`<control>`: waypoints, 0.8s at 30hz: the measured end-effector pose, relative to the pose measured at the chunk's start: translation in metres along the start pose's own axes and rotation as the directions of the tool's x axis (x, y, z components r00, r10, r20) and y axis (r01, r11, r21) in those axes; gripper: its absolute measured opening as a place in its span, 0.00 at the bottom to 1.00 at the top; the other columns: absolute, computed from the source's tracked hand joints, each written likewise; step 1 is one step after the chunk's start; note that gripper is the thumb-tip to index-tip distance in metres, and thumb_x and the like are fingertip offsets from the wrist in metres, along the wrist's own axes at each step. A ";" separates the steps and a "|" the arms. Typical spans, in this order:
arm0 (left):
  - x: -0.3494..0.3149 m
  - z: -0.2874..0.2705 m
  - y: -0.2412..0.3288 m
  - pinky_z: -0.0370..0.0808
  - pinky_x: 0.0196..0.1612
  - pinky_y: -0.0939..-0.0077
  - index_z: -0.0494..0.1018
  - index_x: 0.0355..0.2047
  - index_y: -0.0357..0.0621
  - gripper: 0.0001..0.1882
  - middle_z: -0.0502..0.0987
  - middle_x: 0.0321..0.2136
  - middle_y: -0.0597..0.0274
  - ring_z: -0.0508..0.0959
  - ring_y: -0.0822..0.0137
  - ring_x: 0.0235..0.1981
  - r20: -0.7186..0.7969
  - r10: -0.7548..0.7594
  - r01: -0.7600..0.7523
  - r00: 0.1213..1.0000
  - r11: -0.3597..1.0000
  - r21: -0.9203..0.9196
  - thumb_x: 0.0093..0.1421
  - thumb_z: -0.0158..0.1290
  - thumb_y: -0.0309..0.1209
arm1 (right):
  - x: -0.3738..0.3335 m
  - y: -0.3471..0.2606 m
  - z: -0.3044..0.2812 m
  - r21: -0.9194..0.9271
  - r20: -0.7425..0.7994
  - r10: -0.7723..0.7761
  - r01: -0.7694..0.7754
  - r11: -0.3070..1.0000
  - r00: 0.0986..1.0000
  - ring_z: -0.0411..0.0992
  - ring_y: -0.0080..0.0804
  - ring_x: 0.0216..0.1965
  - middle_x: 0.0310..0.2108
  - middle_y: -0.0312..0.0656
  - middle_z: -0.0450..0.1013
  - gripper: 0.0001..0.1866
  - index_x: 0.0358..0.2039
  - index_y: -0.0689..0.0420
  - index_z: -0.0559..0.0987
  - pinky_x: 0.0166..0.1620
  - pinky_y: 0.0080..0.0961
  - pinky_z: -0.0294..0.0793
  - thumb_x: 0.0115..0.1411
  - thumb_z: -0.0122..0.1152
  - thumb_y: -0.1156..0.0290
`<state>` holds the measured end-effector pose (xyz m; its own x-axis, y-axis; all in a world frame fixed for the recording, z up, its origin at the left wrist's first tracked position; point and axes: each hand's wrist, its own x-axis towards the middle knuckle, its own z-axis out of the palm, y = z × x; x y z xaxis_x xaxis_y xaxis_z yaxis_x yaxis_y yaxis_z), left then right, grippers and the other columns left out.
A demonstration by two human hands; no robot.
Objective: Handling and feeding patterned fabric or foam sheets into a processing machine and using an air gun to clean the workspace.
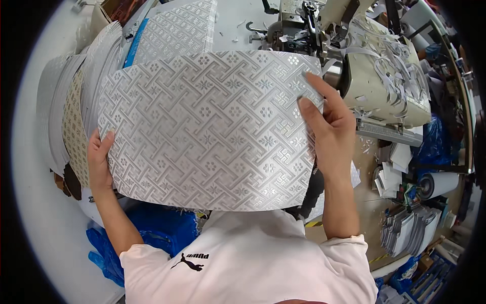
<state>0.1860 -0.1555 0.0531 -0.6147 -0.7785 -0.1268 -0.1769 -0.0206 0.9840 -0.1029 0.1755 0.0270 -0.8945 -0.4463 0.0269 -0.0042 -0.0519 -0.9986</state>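
Note:
A large silver-white sheet (212, 131), embossed with a lattice and small flowers, spans the space in front of my chest. Its edges bow in this wide view. My left hand (100, 157) is closed on the left edge, thumb on the near face and the other fingers mostly hidden behind. At the upper right edge, my right hand (335, 126) holds the sheet too, with thumb and index finger lying over its face. Just beyond the sheet stands a machine (291, 35) with metal parts and paper scraps on it.
Stacks of patterned sheets (75, 111) stand at the left, and another silver pile (174, 30) lies behind. Paper strips (390, 76) litter the cream machine housing at right. Bundled sheets (409, 228) sit lower on the right. Blue plastic (164, 225) hangs below the left arm.

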 end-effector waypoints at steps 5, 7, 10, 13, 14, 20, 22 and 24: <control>0.017 0.007 0.018 0.80 0.46 0.76 0.71 0.55 0.31 0.20 0.81 0.47 0.52 0.83 0.70 0.41 0.049 -0.006 0.005 0.999 1.000 0.026 0.66 0.56 0.29 | 0.014 0.011 0.003 0.004 -0.001 0.041 -0.041 0.999 0.999 0.54 0.08 0.20 0.21 0.20 0.60 0.20 0.57 0.62 0.78 0.23 0.13 0.49 0.65 0.64 0.74; 0.020 0.010 0.024 0.80 0.45 0.76 0.71 0.54 0.30 0.19 0.82 0.46 0.52 0.84 0.70 0.39 0.062 -0.013 0.012 0.998 1.000 0.019 0.66 0.56 0.29 | 0.018 0.013 0.004 0.035 -0.026 0.017 -0.016 0.999 1.000 0.53 0.08 0.21 0.21 0.20 0.59 0.18 0.55 0.62 0.80 0.24 0.13 0.48 0.65 0.64 0.73; 0.023 0.014 0.026 0.81 0.45 0.76 0.71 0.54 0.31 0.19 0.82 0.45 0.51 0.84 0.70 0.39 0.073 -0.015 0.015 0.997 1.000 0.006 0.66 0.56 0.29 | 0.020 0.013 0.002 0.012 -0.043 0.009 -0.009 1.000 0.999 0.54 0.08 0.22 0.22 0.20 0.61 0.17 0.54 0.62 0.80 0.24 0.13 0.49 0.65 0.64 0.74; 0.022 0.017 0.027 0.81 0.45 0.76 0.71 0.54 0.31 0.19 0.82 0.45 0.52 0.84 0.69 0.39 0.078 -0.012 0.013 0.997 1.000 -0.011 0.66 0.57 0.29 | 0.020 0.009 0.000 0.009 -0.059 0.023 -0.022 1.000 0.998 0.54 0.08 0.22 0.22 0.21 0.61 0.17 0.53 0.63 0.81 0.25 0.13 0.49 0.65 0.64 0.74; 0.021 0.019 0.028 0.81 0.45 0.76 0.71 0.54 0.31 0.19 0.82 0.46 0.52 0.84 0.70 0.39 0.080 -0.012 0.013 0.997 1.000 -0.017 0.66 0.57 0.29 | 0.019 0.006 -0.001 0.015 -0.073 0.040 -0.039 0.999 0.997 0.54 0.08 0.22 0.22 0.21 0.62 0.17 0.53 0.63 0.81 0.25 0.13 0.49 0.65 0.64 0.75; 0.017 0.039 0.013 0.77 0.47 0.78 0.72 0.54 0.32 0.19 0.82 0.46 0.55 0.82 0.72 0.42 0.118 -0.001 0.002 0.993 1.000 -0.007 0.65 0.58 0.29 | 0.021 0.002 -0.038 0.010 -0.137 0.046 -0.045 0.999 0.990 0.59 0.08 0.25 0.25 0.24 0.69 0.17 0.53 0.64 0.80 0.27 0.11 0.54 0.64 0.64 0.76; 0.014 0.053 0.007 0.77 0.48 0.79 0.72 0.53 0.32 0.20 0.82 0.46 0.56 0.81 0.73 0.42 0.163 -0.008 0.006 0.987 1.000 0.017 0.64 0.59 0.29 | 0.023 0.000 -0.066 -0.050 -0.118 -0.014 0.008 0.999 0.993 0.68 0.11 0.30 0.33 0.32 0.76 0.17 0.54 0.64 0.80 0.33 0.10 0.63 0.65 0.64 0.76; 0.013 0.072 0.001 0.75 0.48 0.80 0.73 0.53 0.33 0.20 0.81 0.46 0.57 0.80 0.74 0.42 0.263 -0.019 0.003 0.965 0.998 0.061 0.63 0.60 0.30 | 0.025 -0.002 -0.093 -0.085 -0.115 -0.046 0.036 0.996 0.992 0.72 0.12 0.33 0.36 0.36 0.79 0.17 0.55 0.64 0.79 0.35 0.10 0.68 0.65 0.63 0.76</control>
<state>0.1223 -0.1206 0.0437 -0.7919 -0.5853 -0.1742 -0.2253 0.0150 0.9742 -0.1668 0.2480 0.0252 -0.9389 -0.3376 0.0675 -0.0746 0.0079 -0.9972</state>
